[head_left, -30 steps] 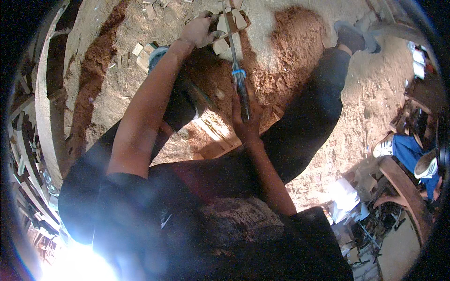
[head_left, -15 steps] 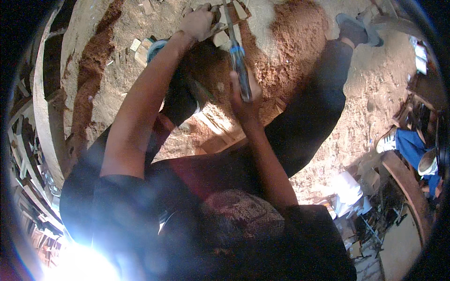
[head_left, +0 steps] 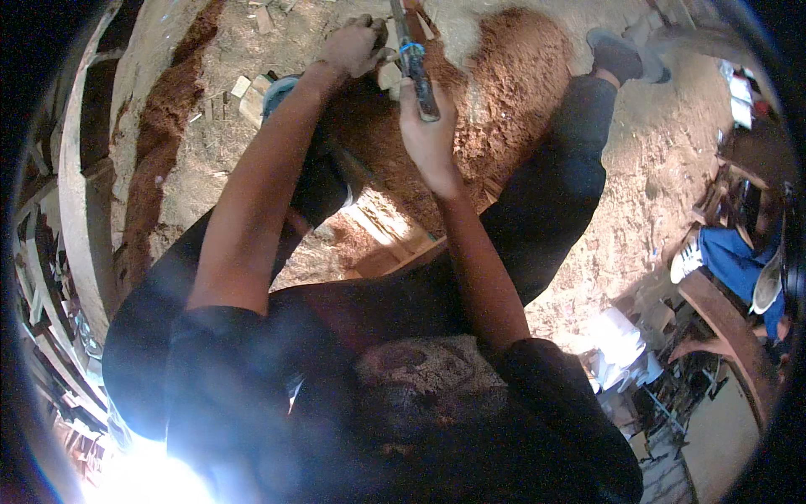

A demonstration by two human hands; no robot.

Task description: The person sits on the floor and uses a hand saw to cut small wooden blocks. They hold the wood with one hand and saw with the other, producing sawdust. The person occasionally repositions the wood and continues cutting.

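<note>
Dirt-floored workshop: sawdust (head_left: pixel 520 92), wood offcuts (head_left: pixel 252 97).

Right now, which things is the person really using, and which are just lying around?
In use: the left hand on a small wood piece; the right hand gripping a dark-handled tool.

Lying about: wood offcuts on the dirt, reddish sawdust, white papers.

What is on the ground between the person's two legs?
In the head view, reddish-brown sawdust covers the dirt between the legs, and a pale wooden plank lies there too. Above it the right hand grips a dark tool.
</note>
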